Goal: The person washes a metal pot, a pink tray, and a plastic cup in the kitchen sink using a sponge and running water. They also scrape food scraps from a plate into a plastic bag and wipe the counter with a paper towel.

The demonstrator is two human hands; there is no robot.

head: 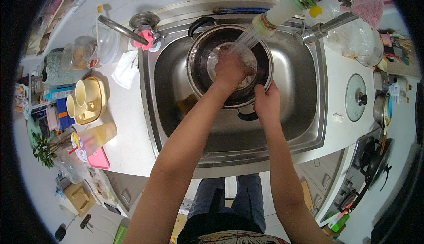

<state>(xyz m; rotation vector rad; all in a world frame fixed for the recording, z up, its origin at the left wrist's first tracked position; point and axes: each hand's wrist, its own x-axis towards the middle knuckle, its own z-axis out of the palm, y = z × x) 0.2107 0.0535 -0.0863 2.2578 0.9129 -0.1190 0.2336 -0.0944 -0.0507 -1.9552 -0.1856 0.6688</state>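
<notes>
A metal cooking pot [189, 65] with black side handles sits in the stainless steel sink [291, 111]. My left hand [232, 66] reaches down inside the pot, near its wet bottom, with the thumb out to the right. Its fingertips are blurred by water, so I cannot see whether they hold anything. My right hand [267, 99] grips the pot's near right rim, beside the lower black handle [247, 116]. Water runs from the faucet's pale spray head [265, 25] over my left hand into the pot.
A brown scrubbing pad [187, 104] lies in the sink, left of the pot. On the left counter stand a cream tray with cups [86, 94] and a tilted plastic drink cup [96, 139]. A glass lid [355, 98] rests on the right counter, near the stove [351, 181].
</notes>
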